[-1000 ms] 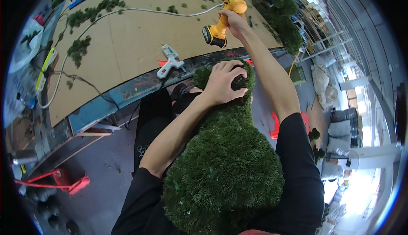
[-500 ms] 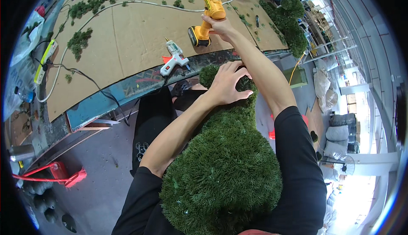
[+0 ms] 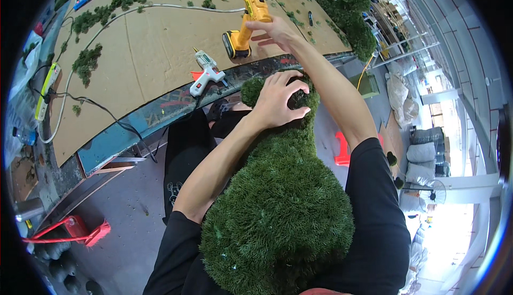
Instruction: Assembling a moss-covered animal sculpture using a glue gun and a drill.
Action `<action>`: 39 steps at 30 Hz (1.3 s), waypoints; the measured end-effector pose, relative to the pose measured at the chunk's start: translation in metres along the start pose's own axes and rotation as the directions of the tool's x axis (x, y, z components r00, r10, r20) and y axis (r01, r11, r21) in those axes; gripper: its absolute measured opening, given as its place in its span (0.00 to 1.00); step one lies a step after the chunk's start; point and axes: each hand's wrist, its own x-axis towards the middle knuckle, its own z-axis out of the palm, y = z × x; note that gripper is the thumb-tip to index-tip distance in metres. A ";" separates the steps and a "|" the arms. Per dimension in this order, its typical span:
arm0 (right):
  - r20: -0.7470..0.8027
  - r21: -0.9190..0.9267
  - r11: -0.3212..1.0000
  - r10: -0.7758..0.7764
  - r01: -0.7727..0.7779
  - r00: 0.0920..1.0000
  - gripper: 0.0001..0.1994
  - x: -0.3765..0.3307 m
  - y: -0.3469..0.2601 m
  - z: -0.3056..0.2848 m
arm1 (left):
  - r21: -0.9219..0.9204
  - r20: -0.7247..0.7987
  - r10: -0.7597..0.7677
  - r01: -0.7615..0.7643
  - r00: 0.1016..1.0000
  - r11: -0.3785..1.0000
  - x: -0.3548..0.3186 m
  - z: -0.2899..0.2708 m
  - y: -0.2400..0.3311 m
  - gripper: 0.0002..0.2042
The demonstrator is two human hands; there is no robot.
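Observation:
A large topiary shape covered in artificial green foliage [image 3: 278,204] rests against my body, its narrower part reaching toward the table. My left hand [image 3: 280,100] is curled over that narrower end, with a dark rounded part showing between thumb and forefinger. On the table's cardboard stands a yellow cordless drill [image 3: 256,9], upright on its battery. Right beside its handle is my right hand [image 3: 275,32], fingers stretched out and loose from the grip. A white glue gun [image 3: 207,73] with a red trigger lies near the table edge, left of the drill.
Foliage sprigs [image 3: 88,63] and a white cable [image 3: 160,5] lie on the cardboard [image 3: 155,44]. A yellow-green power strip [image 3: 48,91] is at the left. Green foliage clumps [image 3: 352,22] line the far right. A red broom [image 3: 96,233] and a red stool [image 3: 342,150] are on the floor.
My right hand has loosened from the drill's handle and its fingers have straightened. The left hand keeps its hold on the topiary. The view has shifted slightly.

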 end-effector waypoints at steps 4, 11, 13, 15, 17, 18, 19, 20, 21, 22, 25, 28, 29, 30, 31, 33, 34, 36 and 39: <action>-0.122 -0.251 0.968 -0.019 -0.012 0.992 0.40 -0.020 -0.027 -0.014 | 0.007 0.029 -0.008 0.007 1.000 1.000 0.001 -0.006 -0.001 0.21; -0.291 -0.296 0.873 -0.470 0.388 0.833 0.17 -0.164 -0.031 -0.064 | -0.056 0.057 -0.026 0.029 0.998 0.998 0.005 -0.009 -0.001 0.22; -0.326 -0.263 0.890 -0.445 0.372 0.834 0.10 -0.204 -0.016 -0.050 | -0.064 0.055 -0.026 0.030 0.998 0.998 0.006 -0.006 -0.004 0.22; -0.291 -0.389 0.843 -0.495 0.371 0.819 0.07 -0.226 0.010 -0.034 | -0.048 0.045 -0.016 0.018 0.999 0.999 0.007 -0.005 -0.004 0.22; -0.322 -0.427 0.838 -0.492 0.340 0.808 0.08 -0.229 0.037 -0.015 | -0.037 0.038 -0.010 0.011 0.999 0.999 0.005 -0.006 -0.007 0.23; -0.351 -0.464 0.831 -0.490 0.306 0.798 0.09 -0.231 0.048 -0.009 | -0.036 0.034 -0.010 0.011 0.999 0.999 0.006 -0.005 -0.006 0.23; -0.391 -0.484 0.839 -0.462 0.249 0.796 0.11 -0.232 0.056 -0.004 | -0.028 0.048 -0.018 0.019 0.999 0.999 0.005 -0.005 -0.004 0.24; -0.400 -0.479 0.843 -0.456 0.243 0.795 0.11 -0.232 0.063 -0.003 | -0.032 0.059 -0.017 0.019 0.998 0.999 0.005 -0.003 -0.004 0.24; -0.461 -0.431 0.874 -0.427 0.224 0.778 0.12 -0.232 0.069 -0.003 | -0.037 0.054 -0.016 0.018 0.998 0.999 0.004 -0.002 -0.004 0.24; -0.517 -0.380 0.901 -0.394 0.208 0.760 0.14 -0.232 0.074 -0.003 | -0.041 0.049 -0.015 0.017 0.999 0.999 0.004 -0.002 -0.004 0.24; -0.523 -0.257 0.927 -0.371 0.273 0.767 0.13 -0.233 0.085 -0.001 | -0.046 0.065 -0.011 0.014 0.998 0.999 0.001 -0.001 -0.005 0.23; -0.529 -0.236 0.923 -0.385 0.304 0.756 0.12 -0.234 0.092 0.000 | -0.061 0.079 -0.010 0.015 0.997 0.998 0.001 -0.003 -0.003 0.20; -0.528 -0.246 0.914 -0.405 0.322 0.747 0.12 -0.233 0.092 0.001 | -0.081 0.083 -0.012 0.018 0.997 0.997 0.001 -0.004 -0.004 0.18; -0.531 -0.244 0.915 -0.403 0.321 0.745 0.12 -0.232 0.094 0.002 | -0.081 0.087 -0.010 0.017 0.996 0.997 0.002 -0.003 -0.006 0.18; -0.541 -0.226 0.917 -0.399 0.329 0.740 0.12 -0.232 0.096 0.003 | -0.112 0.081 -0.037 0.046 0.996 0.993 0.001 -0.002 -0.007 0.16; -0.551 -0.209 0.915 -0.401 0.344 0.732 0.11 -0.232 0.092 0.007 | -0.149 0.059 -0.063 0.071 0.996 0.986 0.004 -0.004 -0.006 0.10; -0.568 -0.181 0.927 -0.371 0.329 0.735 0.11 -0.232 0.092 0.010 | -0.149 0.060 -0.061 0.070 0.996 0.986 0.003 -0.006 -0.005 0.10; -0.589 -0.147 0.939 -0.335 0.310 0.735 0.11 -0.231 0.093 0.010 | -0.070 0.053 -0.024 0.028 0.998 0.997 0.004 -0.008 -0.003 0.08; -0.598 -0.146 0.941 -0.329 0.304 0.731 0.11 -0.229 0.093 0.010 | 0.181 0.067 0.092 -0.103 0.994 0.978 0.008 -0.011 0.002 0.09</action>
